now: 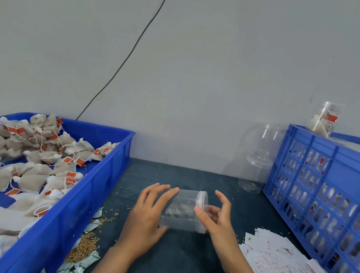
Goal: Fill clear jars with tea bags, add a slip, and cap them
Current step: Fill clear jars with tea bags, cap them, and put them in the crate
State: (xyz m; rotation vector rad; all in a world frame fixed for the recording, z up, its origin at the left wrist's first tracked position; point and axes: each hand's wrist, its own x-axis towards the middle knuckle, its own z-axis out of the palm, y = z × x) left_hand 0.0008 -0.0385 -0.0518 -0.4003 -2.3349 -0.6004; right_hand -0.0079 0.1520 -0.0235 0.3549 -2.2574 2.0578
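The left hand (148,215) lies over the base end of a clear plastic jar (181,208), its fingers straight along the jar's wall and its thumb under the bottom edge, steadying it rather than curling round it. The jar is on its side just above the dark table (179,263), mouth toward the right, with its clear screw lid (201,211) on the mouth. The right hand (218,220) is at the lid end, fingers spread and slightly bent; its thumb touches the lid's rim, while the other fingers stand clear of it, so this hand grips nothing. Something pale shows blurred inside the jar.

To the left, a blue tray (87,192) holds a heap of pyramid tea bags (40,153) with red tags. Loose grain (87,246) and small green-and-white sachets (77,267) lie beside the tray's wall. To the right, a pile of white printed slips (282,271) spreads over the table, just beside a blue slotted crate (331,204). On the crate's rim sits a filled jar (324,119). Between crate and wall stand stacked empty jars (260,159).
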